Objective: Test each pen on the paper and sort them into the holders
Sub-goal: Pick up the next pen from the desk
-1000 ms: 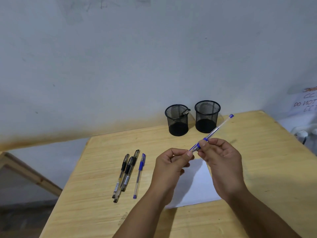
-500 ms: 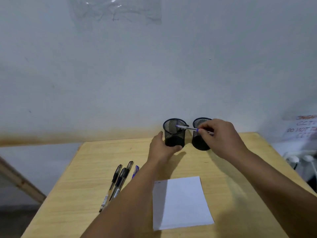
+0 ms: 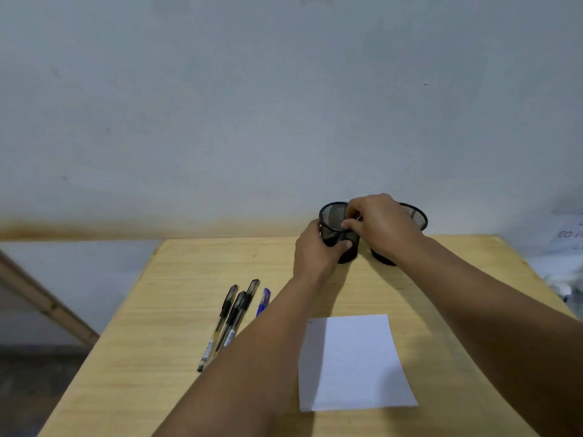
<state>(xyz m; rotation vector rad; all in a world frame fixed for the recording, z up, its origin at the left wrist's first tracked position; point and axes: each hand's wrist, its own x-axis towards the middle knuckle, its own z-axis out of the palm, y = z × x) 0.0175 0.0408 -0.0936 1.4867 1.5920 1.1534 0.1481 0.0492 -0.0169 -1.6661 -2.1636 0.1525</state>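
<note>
Two black mesh holders stand at the table's far edge. My left hand [image 3: 315,253] is wrapped around the left holder [image 3: 332,216]. My right hand [image 3: 381,225] hovers over that holder's rim, fingers pinched on a blue pen. Only a thin dark shaft [image 3: 342,237] shows below the fingertips, inside the mesh. The right holder [image 3: 417,216] is partly hidden behind my right hand. A white sheet of paper [image 3: 356,361] lies near me between my forearms. Three black pens [image 3: 232,316] and one blue pen [image 3: 263,302] lie side by side left of my left forearm.
The wooden table [image 3: 176,310] ends at a pale wall just behind the holders. A slanted wooden beam [image 3: 47,305] is off the table's left side. A paper sign with handwriting [image 3: 571,234] and white fittings sit beyond the right edge.
Both hands went from above the paper to the holders. My left hand took hold of the left holder; my right hand brought the blue pen over it and tipped it down inside.
</note>
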